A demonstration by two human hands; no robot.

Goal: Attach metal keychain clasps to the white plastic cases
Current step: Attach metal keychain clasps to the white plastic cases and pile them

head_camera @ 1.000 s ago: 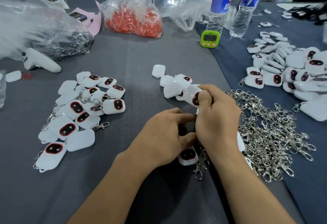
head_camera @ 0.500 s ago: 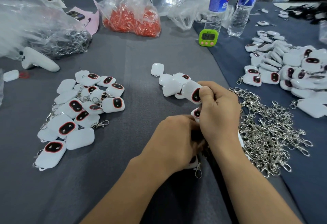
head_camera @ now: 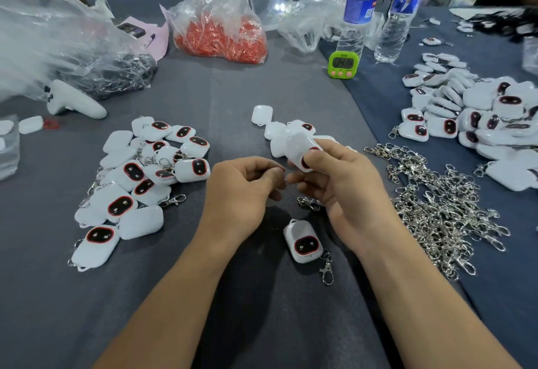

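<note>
1. Nearest, on the grey cloth between the two wrists, a finished case lies face up. Its attached clasp trails from its near right corner and rests on the cloth.
2. The left hand is just left of the right one, fingers curled in and thumb against the forefinger. Whether it pinches anything cannot be told.
3. The right hand grasps a white case between thumb and fingers and holds it tilted above the cloth at the hand's far left side. The thumb partly covers the case's dark, red-rimmed face.
4. A loose clasp shows just under the right hand's fingers. Whether it is held or lies on the cloth is unclear.
5. Right of the hands spreads a heap of metal clasps.
6. Left of the hands sits a pile of cases with clasps, some face up, some face down.
7. Just beyond the hands lies a small cluster of white cases, touching one another.
8. Farther right, on darker cloth, is a large heap of cases.
9. At the far side stand a green timer and two water bottles. To their left are a bag of orange pieces and a clear plastic bag, with a white handle-shaped device in front of the clear bag.
</note>
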